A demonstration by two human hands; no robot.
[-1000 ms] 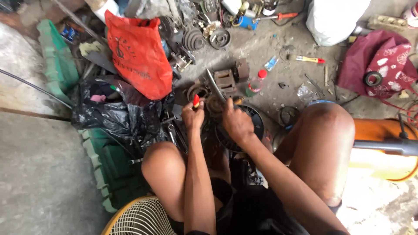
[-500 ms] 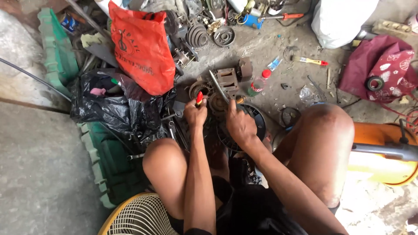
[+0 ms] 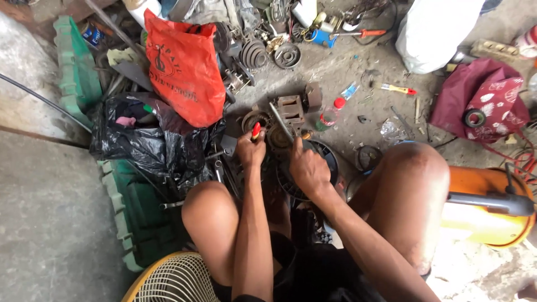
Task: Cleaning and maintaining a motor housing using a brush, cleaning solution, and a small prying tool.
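Yellow wire fan guard (image 3: 170, 279) sits nearest, below the seated person's bare knees. Between the knees, the left hand (image 3: 250, 152) is closed around a red-handled tool (image 3: 255, 131), held upright over a round, dark motor part (image 3: 278, 136) on the concrete floor (image 3: 358, 117). The right hand (image 3: 306, 168) is curled shut on a thin metal rod (image 3: 281, 123) angled into the same part, apparently bracing it low and close for leverage. Just beyond lie a rusty motor block (image 3: 292, 106) and a red-capped bottle (image 3: 330, 114). Farther off, an orange plastic bag (image 3: 182, 70) leans on a black bag (image 3: 151, 142).
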